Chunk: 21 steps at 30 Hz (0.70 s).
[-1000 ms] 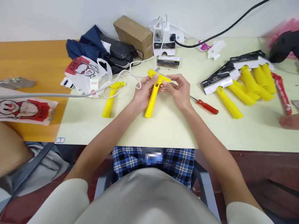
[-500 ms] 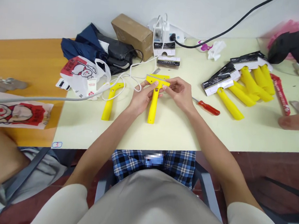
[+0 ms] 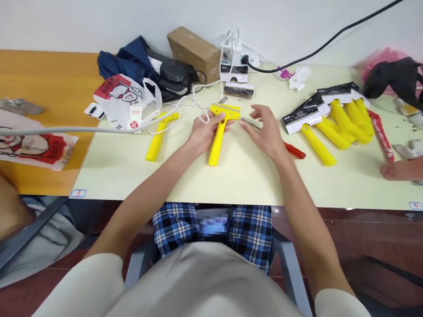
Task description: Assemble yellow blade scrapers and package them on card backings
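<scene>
My left hand (image 3: 202, 134) grips a yellow scraper (image 3: 217, 142) near its head, thumb on top. The scraper's wide head points away from me and its handle towards me. My right hand (image 3: 265, 131) is off the scraper, to its right, with the fingers apart and nothing held. Under that hand lies a screwdriver with a red handle (image 3: 295, 151); its shaft is partly hidden by the hand. A second yellow scraper handle (image 3: 156, 141) lies to the left, crossed by a white cable (image 3: 178, 113).
Several yellow scrapers in black-and-white card sleeves (image 3: 318, 143) lie at the right. Small black-and-white boxes (image 3: 238, 90), a brown carton (image 3: 194, 51) and a plastic bag (image 3: 123, 94) stand behind. Another person's arm (image 3: 414, 164) rests at the far right.
My right hand has let go of the scraper and moved right, its fingers spreading over the screwdriver. The left hand still holds the scraper. The camera view has shifted slightly.
</scene>
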Available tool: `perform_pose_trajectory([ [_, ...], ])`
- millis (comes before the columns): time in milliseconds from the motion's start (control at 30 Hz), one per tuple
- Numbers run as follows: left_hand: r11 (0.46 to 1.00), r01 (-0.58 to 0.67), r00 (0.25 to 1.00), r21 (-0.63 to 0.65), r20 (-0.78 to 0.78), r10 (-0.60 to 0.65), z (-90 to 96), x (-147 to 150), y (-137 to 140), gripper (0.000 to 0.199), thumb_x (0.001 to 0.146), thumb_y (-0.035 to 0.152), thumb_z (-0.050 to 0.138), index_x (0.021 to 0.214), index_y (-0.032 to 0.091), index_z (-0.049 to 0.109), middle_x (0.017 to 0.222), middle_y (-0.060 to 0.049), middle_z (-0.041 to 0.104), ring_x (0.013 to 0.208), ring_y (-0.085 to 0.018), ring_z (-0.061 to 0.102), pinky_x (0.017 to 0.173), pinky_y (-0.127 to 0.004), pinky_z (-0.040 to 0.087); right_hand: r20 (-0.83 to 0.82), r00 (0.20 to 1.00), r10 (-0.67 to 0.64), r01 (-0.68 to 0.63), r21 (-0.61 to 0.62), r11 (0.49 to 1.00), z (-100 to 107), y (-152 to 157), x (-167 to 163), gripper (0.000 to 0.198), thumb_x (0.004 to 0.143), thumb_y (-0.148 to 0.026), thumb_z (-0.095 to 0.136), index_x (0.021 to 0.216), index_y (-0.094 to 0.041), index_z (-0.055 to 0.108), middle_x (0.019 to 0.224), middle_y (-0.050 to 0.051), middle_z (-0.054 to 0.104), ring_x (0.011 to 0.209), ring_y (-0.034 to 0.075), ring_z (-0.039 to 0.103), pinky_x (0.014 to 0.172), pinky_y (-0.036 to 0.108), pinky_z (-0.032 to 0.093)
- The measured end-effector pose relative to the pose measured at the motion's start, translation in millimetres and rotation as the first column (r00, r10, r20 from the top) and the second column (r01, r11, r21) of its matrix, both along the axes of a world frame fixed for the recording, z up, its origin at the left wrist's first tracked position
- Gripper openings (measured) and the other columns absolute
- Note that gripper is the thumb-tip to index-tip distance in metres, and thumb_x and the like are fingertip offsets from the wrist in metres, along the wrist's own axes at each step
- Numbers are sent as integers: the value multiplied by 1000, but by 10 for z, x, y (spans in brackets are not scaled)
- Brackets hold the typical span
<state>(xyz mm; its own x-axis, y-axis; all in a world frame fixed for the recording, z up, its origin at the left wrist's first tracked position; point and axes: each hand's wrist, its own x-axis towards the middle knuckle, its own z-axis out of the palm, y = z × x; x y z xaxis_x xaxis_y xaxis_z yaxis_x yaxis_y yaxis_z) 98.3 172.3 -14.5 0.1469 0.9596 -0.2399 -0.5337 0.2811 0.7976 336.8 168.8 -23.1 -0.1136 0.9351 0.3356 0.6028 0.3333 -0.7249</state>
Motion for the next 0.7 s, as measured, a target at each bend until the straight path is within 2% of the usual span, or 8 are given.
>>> perform_pose_trajectory([
  [67,1000,-4,1000,12,-5,4,-12,4,2,16,102,18,92,100,17,77,117,-11,92,125,-25,90,104,-27,72,242,969,-53,48,27,998,100,-215,412,96,99,-101,56,144,-19,74,140,20,72,136,37,68,129,62,53],
  [133,1000,1,1000,10,-21,0,-18,17,2,19,100,21,96,103,18,77,119,-10,91,127,-26,90,102,-26,72,397,916,-66,88,-38,995,169,-448,845,93,99,-98,59,149,-21,74,141,20,73,139,39,67,127,64,54],
  [233,1000,1,999,-17,-51,-2,-16,40,-4,21,99,19,95,108,19,77,122,-10,91,123,-25,91,96,-25,72,417,905,-85,155,-137,978,170,-693,1289,94,91,-99,68,139,-20,79,120,19,79,104,31,73,97,52,64],
  [333,1000,15,998,-24,-66,-17,-16,47,-2,24,98,19,94,110,19,73,120,-10,92,117,-25,92,87,-24,70,407,912,-52,136,-180,974,130,-750,1387,81,96,-96,63,124,-23,85,113,16,80,90,24,70,85,45,60],
  [433,999,46,997,7,-65,-45,-28,30,19,20,101,16,87,109,21,70,122,-10,91,113,-25,93,78,-23,68,391,915,-97,132,-63,989,254,-682,1303,75,103,-92,57,116,-25,88,112,18,79,93,25,69,87,48,58],
  [567,997,74,995,36,-69,-71,-46,5,50,16,106,14,78,109,22,65,118,-8,91,105,-23,93,75,-24,68,211,949,-234,197,183,963,865,-508,1082,53,95,-75,89,116,-27,88,111,17,79,87,20,70,83,46,57],
  [633,996,80,995,31,-65,-78,-50,3,52,18,106,14,77,111,23,63,114,-8,92,103,-23,93,79,-26,70,14,986,-166,153,315,937,1280,-391,890,37,91,-52,101,118,-31,85,114,9,81,93,16,75,82,39,57],
  [700,996,85,994,20,-65,-84,-53,8,49,20,106,14,77,110,24,61,112,-7,92,105,-24,93,85,-29,72,-181,980,-78,133,317,939,1662,-247,638,40,95,-26,95,131,-37,81,125,-3,79,106,8,77,82,28,54],
])
